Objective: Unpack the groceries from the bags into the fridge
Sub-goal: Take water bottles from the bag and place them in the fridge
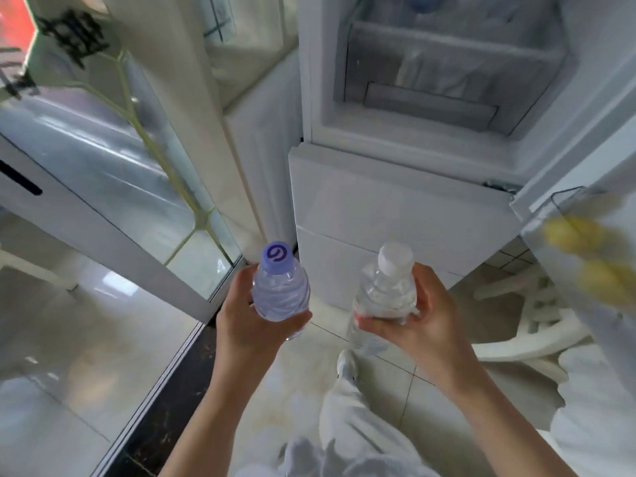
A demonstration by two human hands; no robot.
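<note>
Glossy pale floor tiles [378, 383] ran under me, with a dark stone strip along a glass panel on the left. Ahead stood the white fridge [395, 208], its upper door swung open to my right and its smooth lower drawers shut. Inside, I saw a frosted translucent drawer [444, 63] with crumpled clear plastic in it; what that plastic wrapped I could not tell. In the door shelf [557, 232] lay blurred yellow things [592, 256], too smeared to name.

My left hand [247, 325] had its fingers wrapped round a clear, ribbed bottle with a purple cap [280, 290]. It stood nearly upright, cap toward the fridge and long axis close to vertical. My right hand [426, 321] gripped a second clear bottle with a white cap [385, 290], ridged at the shoulder, cap leaning slightly left and base angled down toward the floor. Both held clear liquid and hung apart in front of the lower drawers, outside the fridge. White plastic chair legs [530, 325] showed at right.
</note>
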